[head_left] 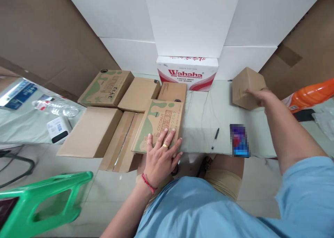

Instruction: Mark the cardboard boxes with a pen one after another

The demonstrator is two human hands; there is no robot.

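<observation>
My left hand, a ring on one finger, lies flat with spread fingers on a green-printed coconut carton near the table's front edge. Out to the right, my right hand grips a small plain cardboard box, which sits tilted; some of the fingers are hidden. Left of the coconut carton is a taped carton, and beside that a plain carton. Behind them stand a carton marked 2422, another plain carton and a brown carton.
A white and red Wahaha box stands at the back. A pen and a blurred-out phone lie at the front right. An orange bottle is at far right. Leftward are a clear bottle and a green stool.
</observation>
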